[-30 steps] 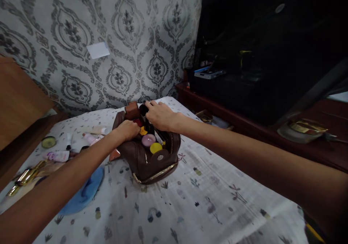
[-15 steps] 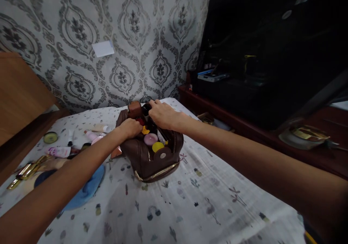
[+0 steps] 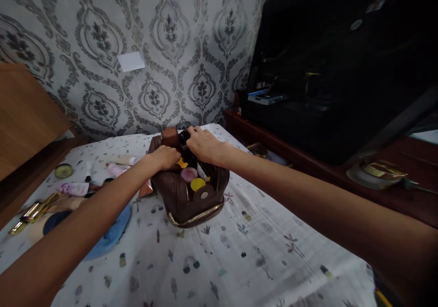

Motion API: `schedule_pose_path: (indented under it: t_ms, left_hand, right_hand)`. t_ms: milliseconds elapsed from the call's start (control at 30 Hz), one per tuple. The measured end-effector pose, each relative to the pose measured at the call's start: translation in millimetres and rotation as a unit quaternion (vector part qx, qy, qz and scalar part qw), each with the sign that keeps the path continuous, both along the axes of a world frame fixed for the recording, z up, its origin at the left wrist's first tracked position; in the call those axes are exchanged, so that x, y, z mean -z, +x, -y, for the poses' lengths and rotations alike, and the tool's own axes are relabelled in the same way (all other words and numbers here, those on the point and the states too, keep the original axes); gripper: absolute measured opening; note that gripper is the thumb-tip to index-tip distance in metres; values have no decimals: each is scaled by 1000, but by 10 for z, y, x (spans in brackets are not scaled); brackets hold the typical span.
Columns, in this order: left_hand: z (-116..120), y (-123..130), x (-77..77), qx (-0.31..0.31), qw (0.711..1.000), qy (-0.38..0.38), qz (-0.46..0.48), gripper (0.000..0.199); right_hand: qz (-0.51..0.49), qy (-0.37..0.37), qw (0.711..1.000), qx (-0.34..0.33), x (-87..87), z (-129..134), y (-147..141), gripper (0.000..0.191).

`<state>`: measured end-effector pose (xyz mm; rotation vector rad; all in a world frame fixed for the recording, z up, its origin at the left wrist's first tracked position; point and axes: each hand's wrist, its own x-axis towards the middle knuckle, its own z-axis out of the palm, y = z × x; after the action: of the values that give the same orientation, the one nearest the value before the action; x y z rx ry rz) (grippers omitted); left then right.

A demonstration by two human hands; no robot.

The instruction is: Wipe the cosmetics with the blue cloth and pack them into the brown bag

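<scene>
A brown leather makeup bag (image 3: 178,209) with a gold zipper stands open on the printed cloth. Inside it are a pink round container (image 3: 189,174), a yellow round lid (image 3: 198,184) and a small yellow-orange item (image 3: 182,163). My left hand (image 3: 166,156) reaches over the bag's left side, its fingers curled down among the contents; what they hold is hidden. At the far right rim, my right hand (image 3: 202,143) is closed on the bag's edge, beside a dark round item (image 3: 184,137). A brown flap (image 3: 169,136) rises at the back.
Left of the bag lie a blue cloth-like piece (image 3: 112,237), gold tubes (image 3: 34,212), a white-and-pink tube (image 3: 74,188) and a round green-lidded jar (image 3: 63,170). A wooden panel (image 3: 30,115) stands at the left, a large black screen (image 3: 325,70) at the right.
The view has shifted slightly. My left hand has moved a little further over the bag's contents, covering the red item seen before. My right hand stays at the far rim.
</scene>
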<state>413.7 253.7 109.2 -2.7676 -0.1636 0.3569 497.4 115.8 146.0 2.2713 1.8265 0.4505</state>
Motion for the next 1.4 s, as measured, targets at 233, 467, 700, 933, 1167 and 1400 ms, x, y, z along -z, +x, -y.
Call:
schedule_pose_path:
  t_ms: [233, 467, 700, 933, 1167, 1400]
  left_hand:
    - [116, 13, -133, -28, 999, -14, 18, 28]
    - [123, 55, -87, -15, 997, -49, 53, 29]
    - [144, 239, 13, 11, 995, -72, 71, 27]
    - [117, 266, 58, -3, 995, -71, 73, 28]
    - [170, 170, -110, -8, 996, -60, 60, 25]
    - [153, -389, -315, 36, 967, -95, 232, 29]
  right_hand:
    - [0, -21, 1000, 2, -52, 21, 12, 37]
    - [-3, -15, 1000, -15, -26, 22, 67, 31]
    - [-36, -18, 999, -24, -68, 29, 88, 24]
    - [-56, -15, 998, -21, -56, 22, 69, 25]
    - [-40, -19, 999, -13, -87, 33, -15, 31]
    - [-22, -11, 1000, -13, -61, 72, 37, 35]
